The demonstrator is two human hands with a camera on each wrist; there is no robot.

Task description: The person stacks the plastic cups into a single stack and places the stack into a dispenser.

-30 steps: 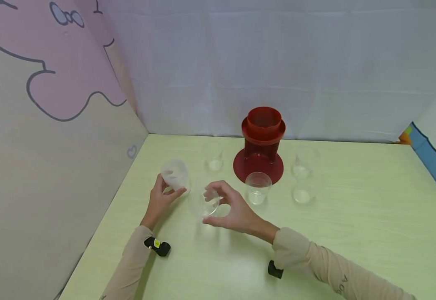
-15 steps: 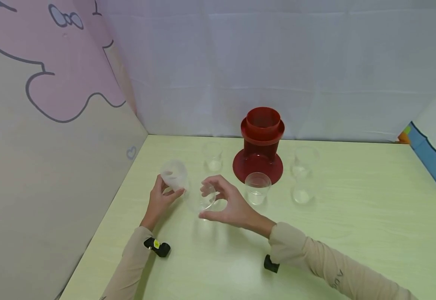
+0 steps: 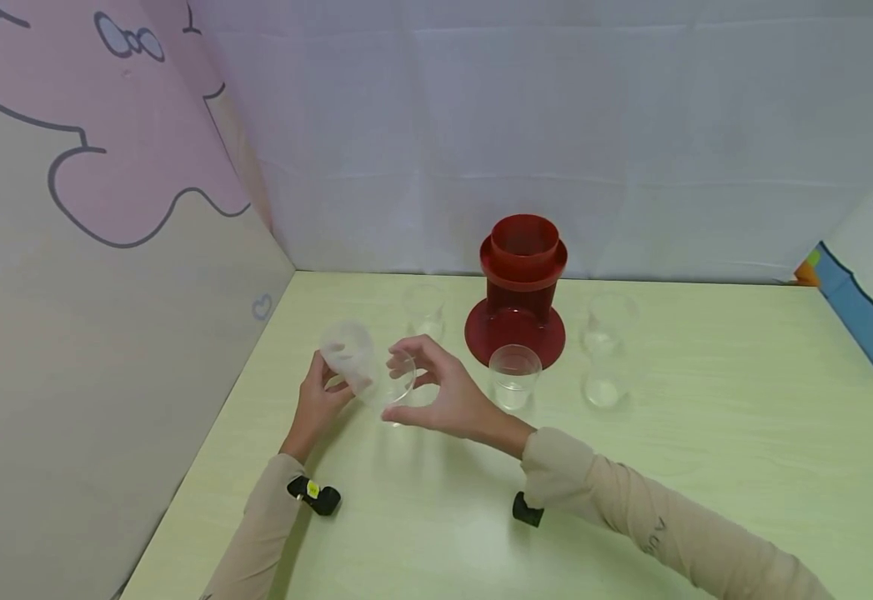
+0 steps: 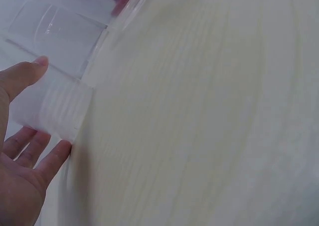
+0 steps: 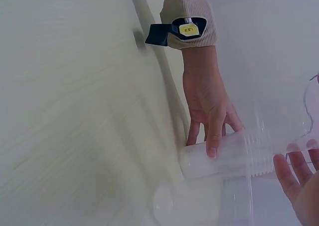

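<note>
My left hand (image 3: 319,408) grips a frosted stack of plastic cups (image 3: 348,346) near the left side of the table. In the right wrist view, several close-set rims (image 5: 256,156) show along the stack, and the left thumb lies across its side. My right hand (image 3: 451,396) holds a clear plastic cup (image 3: 403,385) by its sides, between thumb and fingers. This cup is tilted, right beside the stack; whether the two touch cannot be told. Only the right fingertips and part of the palm (image 5: 304,191) show in the right wrist view.
A red tiered vessel (image 3: 524,275) stands on a round red base at the back middle. Clear cups surround it: one in front (image 3: 514,383), one behind left (image 3: 424,315) and two at the right, the nearer cup (image 3: 604,390) hard to see. A white cloth wall (image 3: 556,125) closes the back.
My right hand has carried the clear cup left and slightly away from me, closer to the stack. The left hand and its stack have stayed almost still.
</note>
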